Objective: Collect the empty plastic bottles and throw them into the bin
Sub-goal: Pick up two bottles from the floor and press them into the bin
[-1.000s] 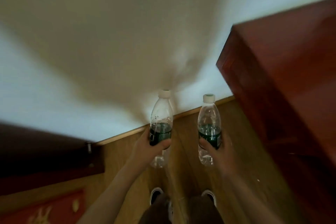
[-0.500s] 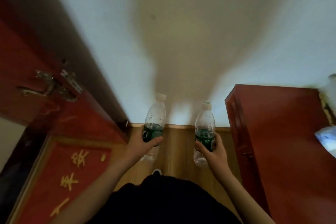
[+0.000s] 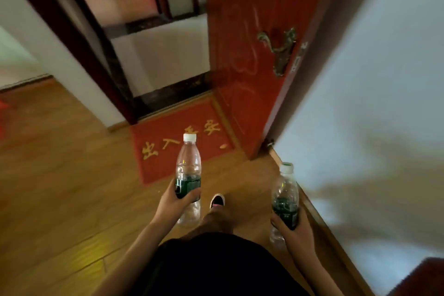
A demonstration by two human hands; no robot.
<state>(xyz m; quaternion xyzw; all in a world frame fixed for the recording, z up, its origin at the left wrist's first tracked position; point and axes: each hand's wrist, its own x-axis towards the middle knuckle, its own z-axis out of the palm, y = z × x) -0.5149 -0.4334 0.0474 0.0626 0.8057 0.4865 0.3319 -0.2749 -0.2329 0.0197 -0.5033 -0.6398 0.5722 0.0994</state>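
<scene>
I hold two empty clear plastic bottles with green labels and white caps, both upright. My left hand is wrapped around the label of the left bottle, which is held out over the wooden floor near the mat. My right hand grips the right bottle at its label, close to the white wall. No bin is in view.
An open red door with a brass handle stands ahead on the right. A red doormat with gold characters lies before the doorway. The white wall runs along my right. One of my shoes steps forward.
My view has swung left from the wall and red cabinet to the open doorway and mat. Both bottles stay in my hands, the right one now lower and closer to me.
</scene>
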